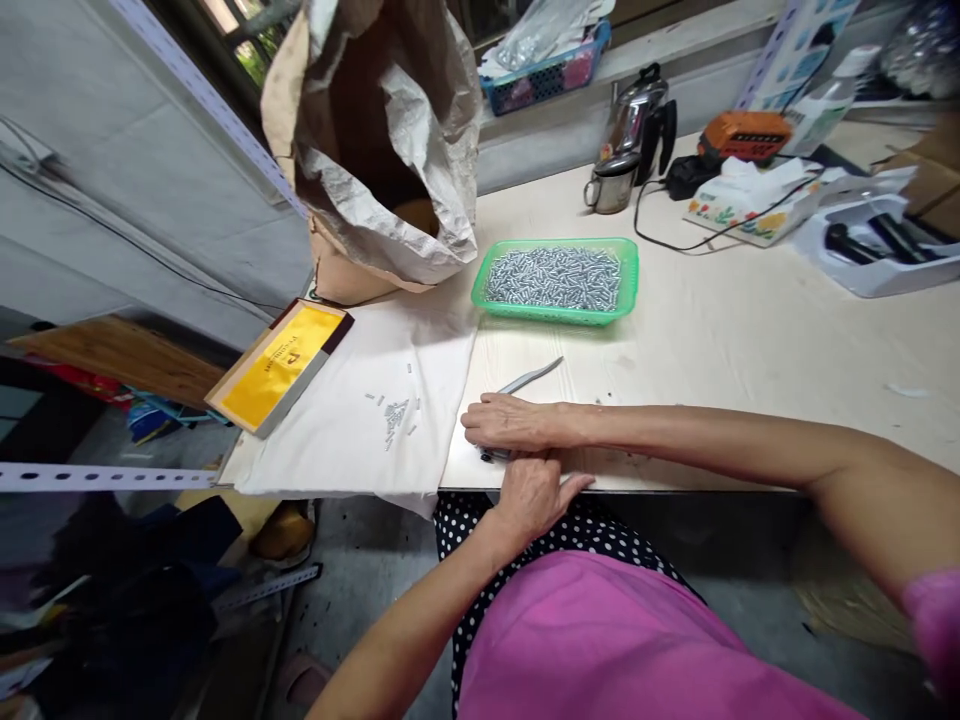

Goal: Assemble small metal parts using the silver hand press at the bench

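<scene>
Hands together at the worktop [750, 340] edge
Right hand [510, 425] rests palm-down, perhaps covering a small dark item [487, 456]; left hand [534, 495] curls beneath; both grips unclear. Tweezers [529, 378] lie just beyond, loose screws [394, 415] nearby.

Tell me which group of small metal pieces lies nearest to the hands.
The few loose pieces scattered on the white cloth, just left of the right hand. The far larger heap fills the green basket, farther back on the table.
</scene>
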A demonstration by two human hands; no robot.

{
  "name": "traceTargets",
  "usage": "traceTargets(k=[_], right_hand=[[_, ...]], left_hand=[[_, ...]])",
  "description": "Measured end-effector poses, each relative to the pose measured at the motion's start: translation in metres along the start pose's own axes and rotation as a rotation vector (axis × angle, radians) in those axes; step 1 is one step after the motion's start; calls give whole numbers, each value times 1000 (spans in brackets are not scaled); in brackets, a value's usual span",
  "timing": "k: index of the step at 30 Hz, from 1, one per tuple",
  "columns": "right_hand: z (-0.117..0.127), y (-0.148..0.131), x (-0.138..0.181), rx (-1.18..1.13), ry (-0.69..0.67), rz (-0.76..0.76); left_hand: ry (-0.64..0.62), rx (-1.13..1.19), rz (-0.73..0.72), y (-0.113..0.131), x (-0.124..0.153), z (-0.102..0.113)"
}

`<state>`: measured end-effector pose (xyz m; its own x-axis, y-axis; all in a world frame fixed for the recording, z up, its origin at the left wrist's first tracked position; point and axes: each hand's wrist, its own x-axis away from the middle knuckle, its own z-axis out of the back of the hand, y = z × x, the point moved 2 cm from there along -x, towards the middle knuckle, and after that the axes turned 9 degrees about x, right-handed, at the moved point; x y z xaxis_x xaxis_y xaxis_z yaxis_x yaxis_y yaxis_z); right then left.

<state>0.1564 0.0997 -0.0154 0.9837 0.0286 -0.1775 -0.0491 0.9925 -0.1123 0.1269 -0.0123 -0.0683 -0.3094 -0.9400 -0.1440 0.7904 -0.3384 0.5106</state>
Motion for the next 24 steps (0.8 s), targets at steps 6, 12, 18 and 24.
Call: traceTargets(k=[6,12,18,24], right_hand=[[70,45,0,-39,451,-305],[127,124,48,248,529,-735],[75,68,66,62,164,-659],[30,1,88,-145,-106,-600]], left_hand=[[202,-43,1,-20,12,50],[359,-440,413,-98,46,133],[162,-556,510,-129,51,144],[143,-418,544,-134,49,149]])
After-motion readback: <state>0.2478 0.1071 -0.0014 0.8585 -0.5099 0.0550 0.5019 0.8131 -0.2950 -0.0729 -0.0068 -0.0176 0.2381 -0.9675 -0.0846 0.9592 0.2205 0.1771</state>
